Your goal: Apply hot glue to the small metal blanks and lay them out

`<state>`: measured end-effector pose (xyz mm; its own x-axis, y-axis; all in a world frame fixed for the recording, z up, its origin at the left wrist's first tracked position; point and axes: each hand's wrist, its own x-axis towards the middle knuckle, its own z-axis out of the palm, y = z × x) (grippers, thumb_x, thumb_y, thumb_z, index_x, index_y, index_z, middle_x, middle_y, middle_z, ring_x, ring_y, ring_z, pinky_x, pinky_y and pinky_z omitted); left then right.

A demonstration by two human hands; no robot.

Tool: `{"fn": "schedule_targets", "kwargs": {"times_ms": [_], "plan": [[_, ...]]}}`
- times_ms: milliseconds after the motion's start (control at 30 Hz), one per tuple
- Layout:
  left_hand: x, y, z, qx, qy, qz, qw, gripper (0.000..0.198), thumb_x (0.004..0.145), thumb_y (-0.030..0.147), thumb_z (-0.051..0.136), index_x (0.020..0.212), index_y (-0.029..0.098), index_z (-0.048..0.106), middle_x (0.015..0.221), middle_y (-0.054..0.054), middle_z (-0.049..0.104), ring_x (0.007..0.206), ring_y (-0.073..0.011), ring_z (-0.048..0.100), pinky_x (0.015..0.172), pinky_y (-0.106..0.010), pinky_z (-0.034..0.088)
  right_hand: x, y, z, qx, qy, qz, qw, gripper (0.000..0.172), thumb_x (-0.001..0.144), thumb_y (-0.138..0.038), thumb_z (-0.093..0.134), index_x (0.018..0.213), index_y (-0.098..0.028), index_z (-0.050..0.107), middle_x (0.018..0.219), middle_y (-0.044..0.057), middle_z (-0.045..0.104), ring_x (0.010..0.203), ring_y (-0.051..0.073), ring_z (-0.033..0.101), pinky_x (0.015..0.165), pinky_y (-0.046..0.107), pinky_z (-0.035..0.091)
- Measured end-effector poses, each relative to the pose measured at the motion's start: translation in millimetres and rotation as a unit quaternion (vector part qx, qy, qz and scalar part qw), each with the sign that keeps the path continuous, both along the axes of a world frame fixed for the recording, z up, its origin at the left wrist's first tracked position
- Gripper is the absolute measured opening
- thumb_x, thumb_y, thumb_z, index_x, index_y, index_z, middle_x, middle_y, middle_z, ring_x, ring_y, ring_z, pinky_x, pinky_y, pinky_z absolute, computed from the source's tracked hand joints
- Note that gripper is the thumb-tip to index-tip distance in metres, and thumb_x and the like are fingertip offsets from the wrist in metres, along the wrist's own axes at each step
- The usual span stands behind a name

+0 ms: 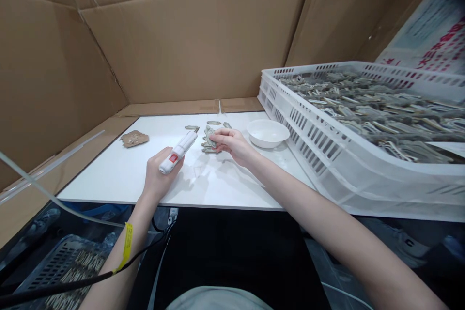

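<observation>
Gripping white glue gun (179,152) in my left hand (159,175); my right hand (231,143) pinches flat metal piece (209,137) from pile on white board (119,169)

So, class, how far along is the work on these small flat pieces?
Done: perhaps a few pieces lying apart on the white table. In hand: the left hand grips a white pen-shaped tool; the right hand touches a small pile of pieces. Left: the white crate is heaped full, so most seems ahead.
</observation>
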<state>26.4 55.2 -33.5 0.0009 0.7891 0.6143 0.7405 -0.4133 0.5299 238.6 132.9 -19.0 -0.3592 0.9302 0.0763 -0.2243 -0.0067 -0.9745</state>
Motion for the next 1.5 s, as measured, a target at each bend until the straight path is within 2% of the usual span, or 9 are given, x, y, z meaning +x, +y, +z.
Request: {"fn": "schedule_targets", "kwargs": {"times_ms": [200,567,767,1067,1300,1500], "plan": [[0.0,-0.1,0.0,-0.005,-0.01,-0.006,1.0,0.03,0.085,0.028,0.059,0.063,0.021,0.039,0.061,0.004,0.041,0.054,-0.0099,0.036,0.049,-0.023,0.03,-0.9,-0.5,1.8,0.006,0.029,-0.007,1.0,0.03,0.059,-0.038,0.083,0.071,-0.02,0.062,0.073,-0.001,0.06,0.061,0.01,0.057,0.061,0.027,0.049],[-2.7,1.7,-2.4,-0.024,0.012,-0.032,0.999,0.03,0.084,0.023,0.059,0.063,0.02,0.038,0.062,0.005,0.041,0.056,-0.0099,0.037,0.052,-0.023,0.031,0.9,-1.5,5.4,-0.01,0.073,-0.019,0.997,0.029,0.056,-0.034,0.083,0.074,-0.02,0.064,0.073,-0.001,0.064,0.063,0.012,0.061,0.069,0.029,0.055],[-2.6,1.4,-2.4,-0.021,0.023,-0.045,0.998,0.029,0.084,0.02,0.059,0.063,0.02,0.038,0.062,0.005,0.041,0.056,-0.0097,0.038,0.054,-0.023,0.03,2.5,-1.1,5.9,0.029,0.069,-0.046,0.996,0.027,0.06,-0.036,0.082,0.076,-0.019,0.069,0.076,0.001,0.065,0.069,0.013,0.06,0.069,0.028,0.051],[-2.8,-0.1,-1.1,-0.028,0.042,-0.067,0.996,0.028,0.085,0.02,0.058,0.064,0.019,0.04,0.063,0.005,0.042,0.056,-0.0096,0.039,0.054,-0.023,0.032,4.1,2.2,4.6,0.046,0.089,-0.095,0.99,0.035,0.058,-0.037,0.083,0.082,-0.018,0.067,0.074,0.0,0.067,0.064,0.012,0.058,0.064,0.027,0.047],[-4.1,0.1,-1.3,-0.034,0.079,-0.086,0.993,0.028,0.086,0.021,0.057,0.064,0.019,0.04,0.062,0.005,0.043,0.054,-0.0092,0.041,0.054,-0.022,0.032,5.2,6.4,2.8,0.076,0.091,-0.123,0.985,0.037,0.058,-0.04,0.084,0.082,-0.019,0.066,0.072,-0.001,0.065,0.066,0.012,0.058,0.067,0.028,0.049],[-5.6,-0.6,-1.3,-0.015,0.09,-0.105,0.99,0.027,0.086,0.02,0.057,0.064,0.019,0.04,0.062,0.004,0.045,0.054,-0.0094,0.042,0.053,-0.022,0.033,4.5,5.6,3.2,0.101,0.064,-0.113,0.986,0.036,0.057,-0.04,0.084,0.079,-0.019,0.065,0.071,0.0,0.065,0.069,0.015,0.061,0.066,0.03,0.051]]}}
